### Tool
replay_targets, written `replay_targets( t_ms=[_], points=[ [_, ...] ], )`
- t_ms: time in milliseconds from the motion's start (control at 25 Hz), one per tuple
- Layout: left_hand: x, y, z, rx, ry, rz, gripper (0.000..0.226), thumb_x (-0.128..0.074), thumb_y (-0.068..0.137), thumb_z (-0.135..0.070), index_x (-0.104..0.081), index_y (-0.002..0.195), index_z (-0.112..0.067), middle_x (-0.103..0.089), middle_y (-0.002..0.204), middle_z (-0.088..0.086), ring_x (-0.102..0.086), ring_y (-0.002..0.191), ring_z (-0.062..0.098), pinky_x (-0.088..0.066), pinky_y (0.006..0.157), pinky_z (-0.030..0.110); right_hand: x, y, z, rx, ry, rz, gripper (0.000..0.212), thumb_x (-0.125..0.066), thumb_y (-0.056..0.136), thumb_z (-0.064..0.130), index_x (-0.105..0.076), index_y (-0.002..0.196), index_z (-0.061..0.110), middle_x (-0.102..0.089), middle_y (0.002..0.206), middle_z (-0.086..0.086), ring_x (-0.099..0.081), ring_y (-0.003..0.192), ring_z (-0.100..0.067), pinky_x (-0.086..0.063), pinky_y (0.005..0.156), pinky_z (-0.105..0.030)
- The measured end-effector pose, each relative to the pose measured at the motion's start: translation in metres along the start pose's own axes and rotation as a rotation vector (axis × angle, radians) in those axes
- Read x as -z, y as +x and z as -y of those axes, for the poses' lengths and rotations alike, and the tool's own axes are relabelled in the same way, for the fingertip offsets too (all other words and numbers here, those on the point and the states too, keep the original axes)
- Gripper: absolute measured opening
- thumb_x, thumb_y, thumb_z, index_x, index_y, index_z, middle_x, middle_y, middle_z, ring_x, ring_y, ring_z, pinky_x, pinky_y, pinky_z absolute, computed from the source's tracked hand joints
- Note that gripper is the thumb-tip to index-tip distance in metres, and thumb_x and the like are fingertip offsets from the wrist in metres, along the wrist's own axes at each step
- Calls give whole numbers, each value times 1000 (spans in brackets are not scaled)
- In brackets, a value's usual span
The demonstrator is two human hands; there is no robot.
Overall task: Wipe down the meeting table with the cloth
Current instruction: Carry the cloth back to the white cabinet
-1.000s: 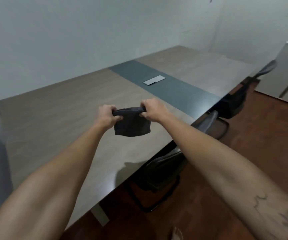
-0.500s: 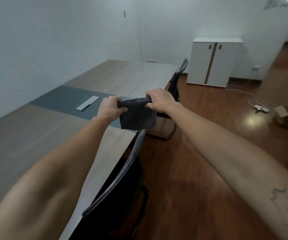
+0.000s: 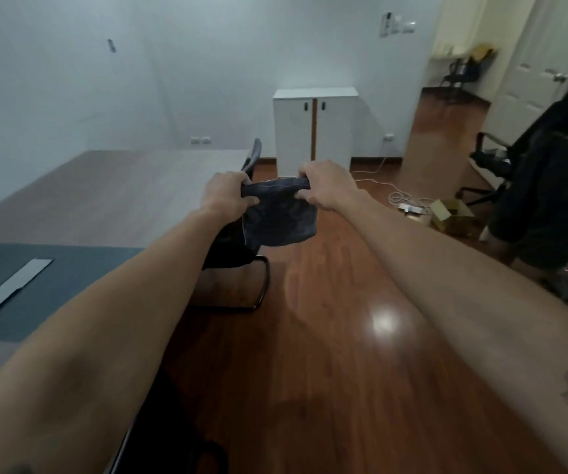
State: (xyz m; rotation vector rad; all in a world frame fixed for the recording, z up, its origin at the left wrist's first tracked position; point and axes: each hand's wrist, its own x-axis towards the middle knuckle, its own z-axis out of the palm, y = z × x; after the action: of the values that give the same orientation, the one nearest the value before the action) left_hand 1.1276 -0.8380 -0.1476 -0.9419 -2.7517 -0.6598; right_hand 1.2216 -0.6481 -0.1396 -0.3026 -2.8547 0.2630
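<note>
Two hands gripped one dark cloth at frame centre | left hand and right hand curled on its top edge, above the floor | meeting table at left, unwiped | cloth looked soft, light, limp; best held bunched.

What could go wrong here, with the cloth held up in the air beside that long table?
1. Both hands, left hand and right hand, grip the dark cloth over the wooden floor, not over the meeting table, so no wiping is happening yet.
2. The black chair stands against the table edge and may block the reach.
3. The grey plate on the table's dark strip could snag the cloth.
</note>
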Motion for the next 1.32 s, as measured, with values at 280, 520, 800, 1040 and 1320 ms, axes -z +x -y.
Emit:
replay_targets(
  t_ms=[280, 520, 800, 1040, 1320],
  points=[
    [-68, 174, -36, -183, -37, 32, 22, -71, 90, -24, -68, 108, -12, -68, 107, 9, -61, 102, 26, -44, 88, 35, -2, 115, -116, -164, -19, -65, 25, -71, 92, 38, -64, 108, 21, -62, 103, -2, -61, 99, -24, -45, 78, -35],
    [-107, 361, -30, -251, -77, 53, 16, -71, 89, -23, -67, 102, -16, -65, 98, 5, -53, 87, 18, -40, 79, 31, -8, 263, -183, -241, -39, -78, 21, -70, 93, 40, -57, 98, 24, -64, 105, -3, -62, 101, -26, -42, 77, -34],
    [-164, 550, -24, -299, -113, 43, 10, -65, 94, -18, -63, 103, -16, -59, 95, 1, -52, 88, 15, -39, 78, 30, -29, 429, -264, -270, -58, -176, 26, -65, 98, 34, -63, 118, 17, -66, 112, -6, -60, 109, -26, -40, 82, -33],
    [-229, 723, -20, -276, -88, 35, 16, -68, 92, -18, -66, 107, -13, -65, 99, 5, -56, 90, 20, -45, 80, 33, -55, 586, -359, -265, -39, -173, 24, -66, 97, 32, -64, 117, 19, -67, 112, -5, -62, 105, -25, -38, 79, -31],
    [-281, 950, -18, -186, -36, 10, 19, -69, 91, -20, -67, 108, -12, -68, 107, 10, -59, 101, 28, -46, 86, 38, -67, 811, -468, -238, 0, -133, 24, -68, 95, 33, -67, 116, 21, -68, 112, -5, -61, 106, -26, -41, 81, -32]
  ],
)
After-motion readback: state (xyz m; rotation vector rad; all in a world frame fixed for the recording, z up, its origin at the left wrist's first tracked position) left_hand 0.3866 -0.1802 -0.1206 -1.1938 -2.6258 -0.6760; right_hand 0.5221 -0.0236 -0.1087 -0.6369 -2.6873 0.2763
